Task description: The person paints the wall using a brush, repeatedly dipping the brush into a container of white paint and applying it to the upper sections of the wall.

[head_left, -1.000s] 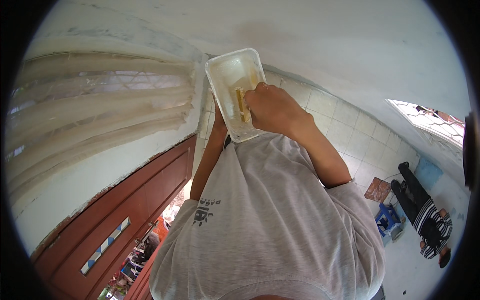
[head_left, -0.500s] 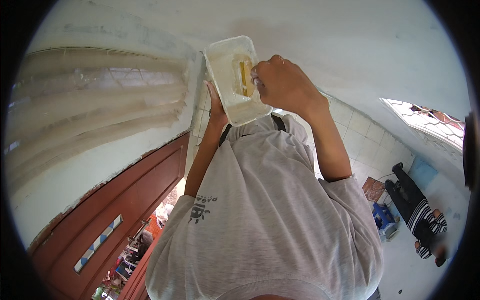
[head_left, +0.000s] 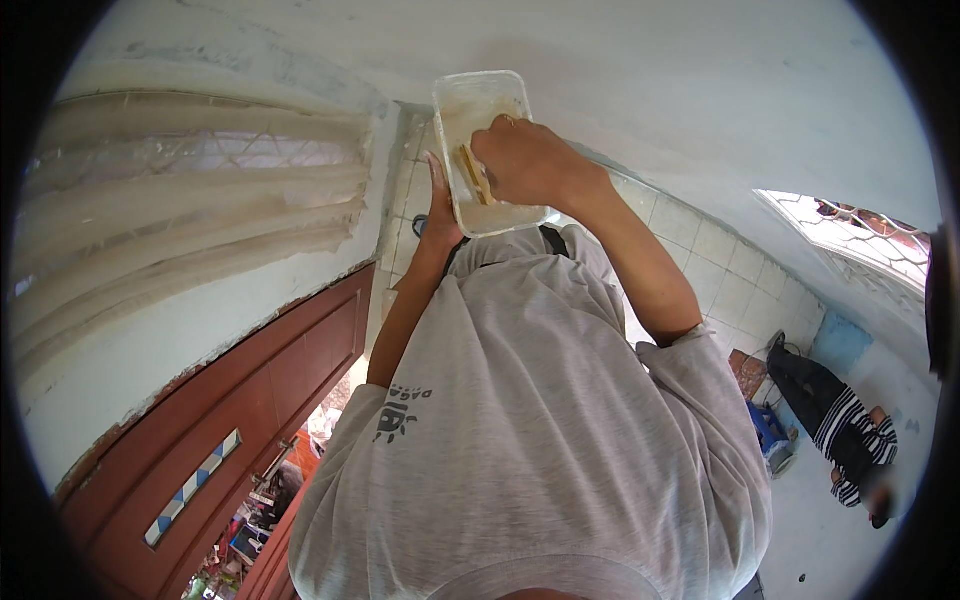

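My left hand supports an off-white plastic tub from its left side and below, its thumb upright along the wall. Pale, wet-looking residue coats the tub's inside. Closed knuckles-up, my right hand reaches in over the tub's right rim. It grips a wide, flat tool with a yellow strip, which is down inside the tub. My fingers cover much of this tool, so its exact kind cannot be made out.
A pale wall stands ahead, with a sheet-covered louvred window at left. Below that is a reddish-brown door. White floor tiles lie beyond me. Another person is at right, near a blue stool and a grilled window.
The tub has shifted slightly right and become more upright. My right hand has moved left, deeper over the tub, carrying the tool toward its left wall.
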The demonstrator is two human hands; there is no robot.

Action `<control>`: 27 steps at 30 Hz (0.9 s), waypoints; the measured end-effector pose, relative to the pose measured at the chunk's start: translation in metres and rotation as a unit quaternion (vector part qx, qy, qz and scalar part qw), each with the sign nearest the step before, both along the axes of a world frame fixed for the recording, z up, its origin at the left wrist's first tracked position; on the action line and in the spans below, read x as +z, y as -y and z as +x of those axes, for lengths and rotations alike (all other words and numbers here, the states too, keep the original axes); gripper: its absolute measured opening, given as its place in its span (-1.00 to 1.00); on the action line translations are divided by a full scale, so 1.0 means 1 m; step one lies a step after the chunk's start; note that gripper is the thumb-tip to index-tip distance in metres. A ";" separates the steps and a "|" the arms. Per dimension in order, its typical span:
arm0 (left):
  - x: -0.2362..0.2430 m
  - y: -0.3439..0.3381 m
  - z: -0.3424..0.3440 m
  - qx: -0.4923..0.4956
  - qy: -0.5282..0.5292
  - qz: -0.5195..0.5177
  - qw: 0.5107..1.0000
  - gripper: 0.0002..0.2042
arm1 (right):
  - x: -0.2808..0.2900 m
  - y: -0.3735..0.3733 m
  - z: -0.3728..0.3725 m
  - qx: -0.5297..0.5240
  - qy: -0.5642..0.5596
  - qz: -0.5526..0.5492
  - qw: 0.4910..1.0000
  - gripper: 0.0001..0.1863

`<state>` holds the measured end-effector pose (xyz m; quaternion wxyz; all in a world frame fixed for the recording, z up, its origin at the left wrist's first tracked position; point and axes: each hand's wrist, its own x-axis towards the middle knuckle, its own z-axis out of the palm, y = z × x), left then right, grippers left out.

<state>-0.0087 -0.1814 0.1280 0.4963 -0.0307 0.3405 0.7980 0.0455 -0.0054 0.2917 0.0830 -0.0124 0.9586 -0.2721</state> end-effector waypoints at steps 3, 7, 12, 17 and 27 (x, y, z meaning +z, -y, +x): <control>0.005 -0.001 0.001 0.015 -0.001 0.010 1.000 -0.15 | 0.004 -0.004 -0.003 -0.027 0.001 -0.003 1.000 -0.78; 0.007 0.000 -0.002 0.010 -0.029 -0.020 0.999 -0.14 | 0.010 0.001 0.007 0.001 0.021 -0.017 1.000 -0.80; -0.007 0.002 -0.002 0.027 -0.007 0.052 0.998 -0.13 | 0.037 -0.013 0.020 -0.063 -0.034 -0.016 0.997 -0.77; -0.009 0.003 -0.006 -0.018 0.043 0.058 0.997 -0.16 | 0.020 0.007 0.014 -0.033 -0.007 0.028 0.999 -0.81; -0.009 0.003 -0.006 -0.008 -0.024 0.056 0.998 -0.16 | 0.020 0.007 0.011 -0.044 0.004 0.067 0.997 -0.79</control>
